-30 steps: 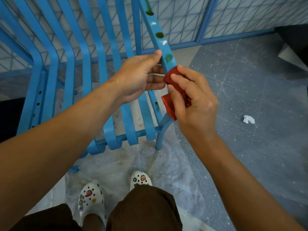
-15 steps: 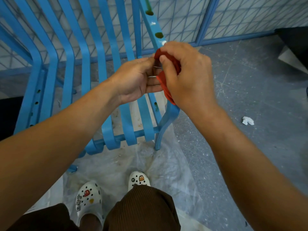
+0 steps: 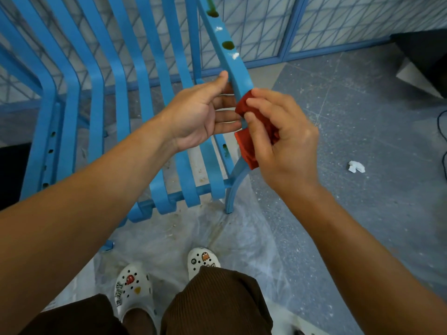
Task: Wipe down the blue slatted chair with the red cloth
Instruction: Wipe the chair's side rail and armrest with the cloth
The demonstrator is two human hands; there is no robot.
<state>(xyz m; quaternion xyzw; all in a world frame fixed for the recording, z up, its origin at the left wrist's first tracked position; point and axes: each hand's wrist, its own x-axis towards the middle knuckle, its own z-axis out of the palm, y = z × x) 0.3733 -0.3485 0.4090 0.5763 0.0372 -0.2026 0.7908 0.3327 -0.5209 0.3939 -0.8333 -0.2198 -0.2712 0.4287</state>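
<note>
The right hand pinches the bunched red cloth and presses it against the right side rail of the blue chair. The left hand grips that same rail from the inner side, fingers curled around it, thumb up. Farther up the rail sit green spots and white flecks.

I counted one blue chair, one red cloth, two white clogs, one paper scrap, two hands.
</note>
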